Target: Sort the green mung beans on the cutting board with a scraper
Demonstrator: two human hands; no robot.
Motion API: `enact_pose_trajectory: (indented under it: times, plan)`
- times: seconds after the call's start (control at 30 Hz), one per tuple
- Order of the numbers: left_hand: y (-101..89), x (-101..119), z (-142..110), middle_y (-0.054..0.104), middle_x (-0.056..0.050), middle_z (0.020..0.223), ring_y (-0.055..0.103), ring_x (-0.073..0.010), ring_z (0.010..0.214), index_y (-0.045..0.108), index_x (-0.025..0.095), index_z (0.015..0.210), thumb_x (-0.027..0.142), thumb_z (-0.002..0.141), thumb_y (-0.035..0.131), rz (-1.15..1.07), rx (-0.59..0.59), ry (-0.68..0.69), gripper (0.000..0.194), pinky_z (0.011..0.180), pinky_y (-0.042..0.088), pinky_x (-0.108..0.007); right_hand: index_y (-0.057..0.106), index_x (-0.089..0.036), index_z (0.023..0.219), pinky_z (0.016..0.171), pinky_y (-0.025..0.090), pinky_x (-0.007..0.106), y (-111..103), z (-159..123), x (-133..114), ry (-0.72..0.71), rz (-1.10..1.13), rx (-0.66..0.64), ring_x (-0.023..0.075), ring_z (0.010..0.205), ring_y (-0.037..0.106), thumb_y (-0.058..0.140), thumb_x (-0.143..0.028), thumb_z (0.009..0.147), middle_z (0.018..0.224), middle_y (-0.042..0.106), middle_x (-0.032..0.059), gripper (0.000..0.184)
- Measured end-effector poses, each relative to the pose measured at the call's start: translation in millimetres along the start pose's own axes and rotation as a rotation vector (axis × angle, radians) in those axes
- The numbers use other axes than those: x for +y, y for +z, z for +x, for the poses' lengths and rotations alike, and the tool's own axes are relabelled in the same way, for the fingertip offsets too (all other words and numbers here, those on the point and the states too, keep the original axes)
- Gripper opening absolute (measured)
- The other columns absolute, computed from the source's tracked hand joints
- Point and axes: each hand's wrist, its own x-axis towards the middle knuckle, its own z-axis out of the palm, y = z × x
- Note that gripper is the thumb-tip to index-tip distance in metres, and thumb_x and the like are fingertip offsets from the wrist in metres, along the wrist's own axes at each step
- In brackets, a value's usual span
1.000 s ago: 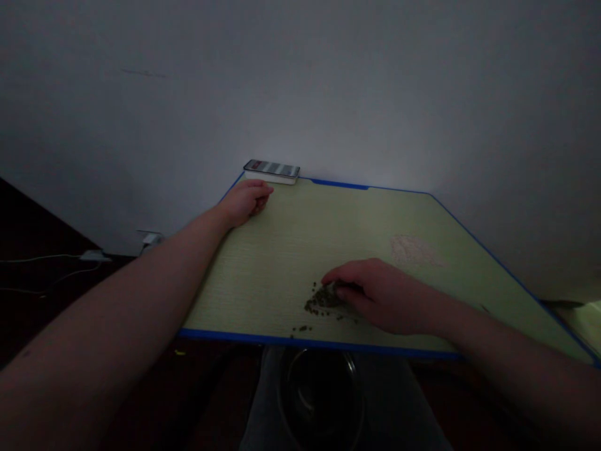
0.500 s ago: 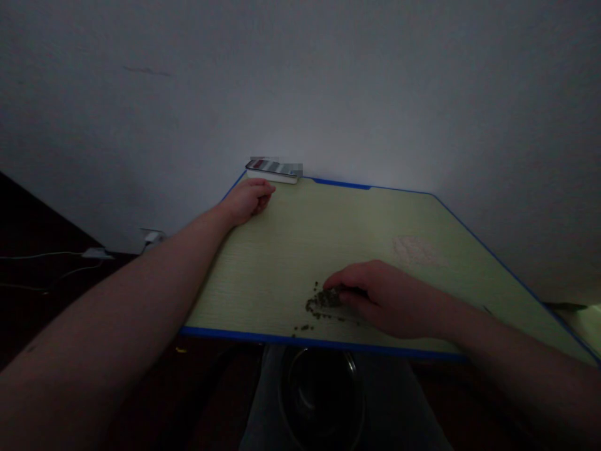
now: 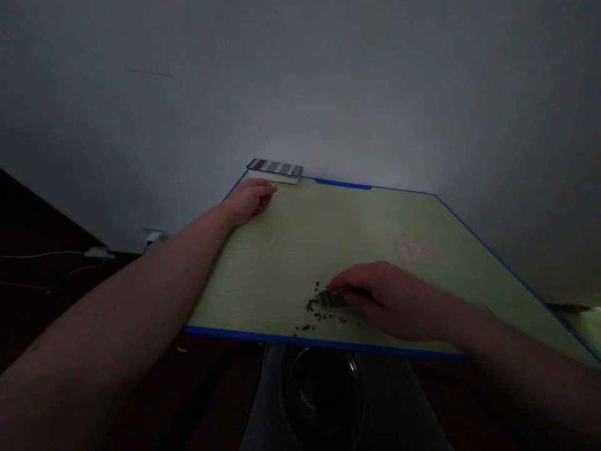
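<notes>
My left hand [image 3: 252, 199] rests as a loose fist on the far left part of the table, just in front of a phone-like slab [image 3: 275, 170]; nothing shows in it. Near the front edge, my right hand [image 3: 375, 297] is curled round a little heap of small dark green beans [image 3: 331, 299], thumb and fingers closing on its right side. Some beans lie scattered to the left of the heap. Its inner fingers are partly hidden. Farther back on the right, a thin patch of pale grains [image 3: 416, 250] is spread on the tabletop.
The pale green table [image 3: 282, 263] has a blue rim and stands against a grey wall [image 3: 357, 94]. A dark round bowl [image 3: 323, 398] sits on my lap below the front edge. To the left, cables and a plug [image 3: 156, 237] are near the floor.
The right hand has shifted very slightly right, and more of the bean heap shows beside its fingertips. The left hand stays where it was.
</notes>
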Motion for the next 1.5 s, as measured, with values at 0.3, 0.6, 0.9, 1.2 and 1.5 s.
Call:
enact_pose_trajectory:
  times: [0.3, 0.6, 0.9, 1.2, 1.5]
  plan:
    - [-0.9, -1.0, 0.6, 0.035, 0.006, 0.040, 0.030, -0.0040, 0.032, 0.037, 0.018, 0.055, 0.018, 0.066, 0.059, 0.007, 0.008, -0.004, 0.024, 0.033, 0.014, -0.020, 0.065, -0.019, 0.100, 0.069, 0.042, 0.025, 0.6, 2.6, -5.1, -0.022, -0.013, 0.009, 0.0157, 0.078, 0.059, 0.042, -0.012, 0.083, 0.089, 0.068, 0.0045, 0.030]
    - [-0.9, -1.3, 1.0, 0.035, 0.006, 0.041, 0.030, -0.0041, 0.033, 0.038, 0.018, 0.056, 0.018, 0.069, 0.056, 0.021, -0.003, -0.003, 0.022, 0.033, 0.016, -0.020, 0.065, -0.018, 0.098, 0.068, 0.041, 0.025, 1.1, 6.6, -4.5, -0.051, -0.035, 0.005, 0.0150, 0.077, 0.058, 0.042, -0.013, 0.084, 0.087, 0.068, 0.0044, 0.027]
    - [-1.2, -1.7, 1.9, 0.035, 0.006, 0.041, 0.029, -0.0040, 0.033, 0.039, 0.018, 0.056, 0.019, 0.068, 0.057, 0.021, -0.014, 0.007, 0.022, 0.032, 0.015, -0.020, 0.064, -0.018, 0.102, 0.070, 0.041, 0.025, 2.2, 6.2, -8.4, -0.057, -0.028, -0.005, 0.0153, 0.079, 0.059, 0.042, -0.014, 0.084, 0.090, 0.068, 0.0051, 0.028]
    - [-1.6, -2.2, 2.5, 0.035, 0.005, 0.042, 0.030, -0.0042, 0.033, 0.039, 0.018, 0.055, 0.018, 0.068, 0.057, 0.023, 0.001, 0.002, 0.022, 0.033, 0.015, -0.020, 0.065, -0.018, 0.100, 0.073, 0.042, 0.026, 4.9, 9.2, -6.9, -0.019, -0.043, 0.065, 0.0163, 0.083, 0.060, 0.043, -0.012, 0.082, 0.093, 0.068, 0.0054, 0.029]
    - [-0.9, -0.8, 1.5, 0.035, 0.006, 0.040, 0.029, -0.0037, 0.032, 0.038, 0.018, 0.056, 0.018, 0.068, 0.056, 0.024, 0.004, -0.010, 0.022, 0.033, 0.014, -0.021, 0.065, -0.017, 0.100, 0.074, 0.043, 0.026, 5.8, 11.9, -4.7, -0.018, -0.059, 0.078, 0.0164, 0.083, 0.061, 0.043, -0.013, 0.082, 0.096, 0.068, 0.0059, 0.029]
